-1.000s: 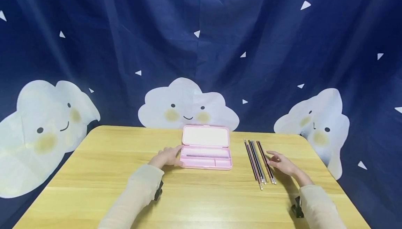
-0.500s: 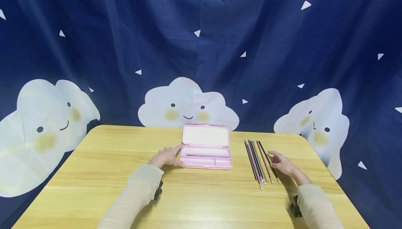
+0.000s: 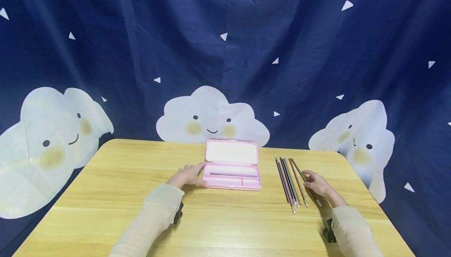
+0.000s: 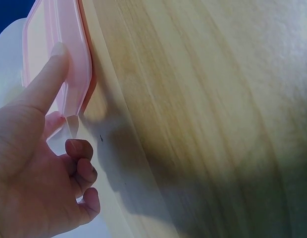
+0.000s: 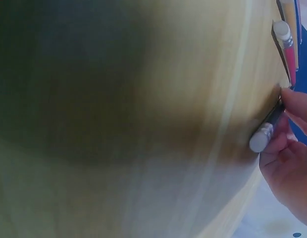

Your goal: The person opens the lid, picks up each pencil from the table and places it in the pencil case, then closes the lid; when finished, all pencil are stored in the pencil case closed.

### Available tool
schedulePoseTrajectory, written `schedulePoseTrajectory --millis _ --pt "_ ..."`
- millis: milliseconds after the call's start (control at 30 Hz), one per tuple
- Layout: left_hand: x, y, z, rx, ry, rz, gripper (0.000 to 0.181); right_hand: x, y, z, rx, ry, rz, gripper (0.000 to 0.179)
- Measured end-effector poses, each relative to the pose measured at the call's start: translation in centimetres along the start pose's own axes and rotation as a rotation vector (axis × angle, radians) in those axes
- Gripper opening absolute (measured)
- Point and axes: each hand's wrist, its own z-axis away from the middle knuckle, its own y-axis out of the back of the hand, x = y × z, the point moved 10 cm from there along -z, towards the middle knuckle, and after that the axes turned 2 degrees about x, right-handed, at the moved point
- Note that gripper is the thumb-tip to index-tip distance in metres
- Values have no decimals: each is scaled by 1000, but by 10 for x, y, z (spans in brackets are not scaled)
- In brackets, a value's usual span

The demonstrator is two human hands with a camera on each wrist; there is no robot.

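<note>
A pink pencil case lies with its lid raised on the table, one pencil in its long compartment. My left hand grips the case's left end; in the left wrist view the thumb lies over the pink edge while the other fingers curl. Right of the case, several pencils lie side by side. My right hand pinches the rightmost, a dark pencil with a white eraser, between thumb and fingers. That pencil slants away from the others at its eraser end.
The wooden table has its far edge against a dark blue curtain printed with white clouds. A pencil with a pink barrel and white eraser lies near the right hand.
The dark pencil's near end has swung rightward, away from the pencil beside it, with my right hand at it. My left hand stays at the case.
</note>
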Motion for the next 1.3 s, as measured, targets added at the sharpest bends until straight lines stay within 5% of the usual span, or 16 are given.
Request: schedulePoseTrajectory --millis 533,800,1300 --pt "1 2 2 -4 3 13 86 -5 2 -3 23 -49 155 43" --pt "0 1 2 0 3 8 87 -5 4 -1 46 -71 30 44" --pt "1 0 1 5 -2 36 89 -36 4 -10 128 52 1 37"
